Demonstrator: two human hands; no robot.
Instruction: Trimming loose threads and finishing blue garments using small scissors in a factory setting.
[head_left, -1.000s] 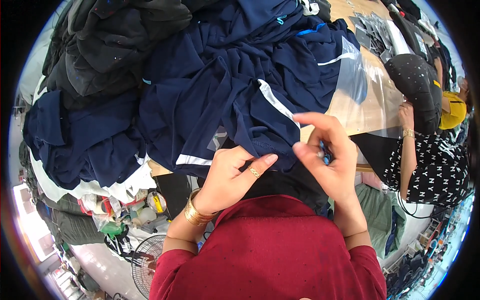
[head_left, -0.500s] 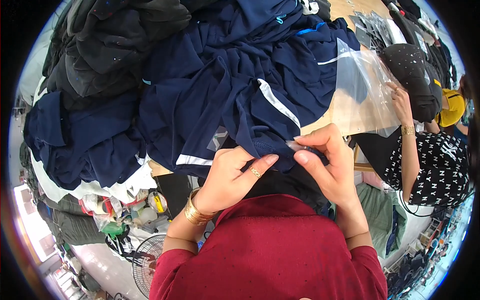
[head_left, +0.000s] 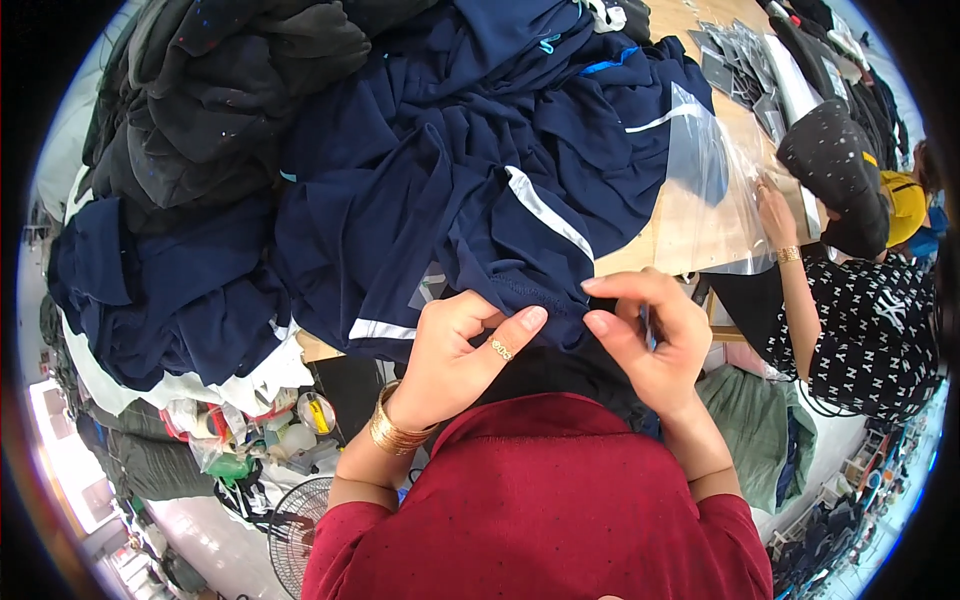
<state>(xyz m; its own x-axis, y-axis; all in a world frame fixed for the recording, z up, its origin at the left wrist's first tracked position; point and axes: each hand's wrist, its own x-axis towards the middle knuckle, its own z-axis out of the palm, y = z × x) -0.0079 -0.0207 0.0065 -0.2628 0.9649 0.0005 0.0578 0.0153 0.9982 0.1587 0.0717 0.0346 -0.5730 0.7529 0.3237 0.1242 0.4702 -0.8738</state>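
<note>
A navy garment (head_left: 400, 220) with white stripes is spread in loose folds on the table in front of me. My left hand (head_left: 465, 345) is closed on its near edge, thumb and fingers pinching a stitched hem (head_left: 530, 292). Beside that hem, at its right end, is my right hand (head_left: 650, 330), with index finger and thumb a little apart near the cloth. Its other fingers curl round a small bluish tool (head_left: 652, 328), mostly hidden in the palm. A grey patch (head_left: 430, 287) on the garment shows just beyond my left hand.
Dark garments (head_left: 220, 100) are heaped at the far left, above another navy bundle (head_left: 170, 285). At the right a co-worker's hand (head_left: 775, 212) holds a clear plastic bag (head_left: 715, 215) over the wooden table (head_left: 655, 245). Grey tags (head_left: 740, 75) lie farther back. A fan (head_left: 300, 530) stands low at left.
My right thumb and index finger have parted slightly, and the silvery tip between them no longer shows. My left hand keeps its pinch. The co-worker's hand and bag have shifted slightly.
</note>
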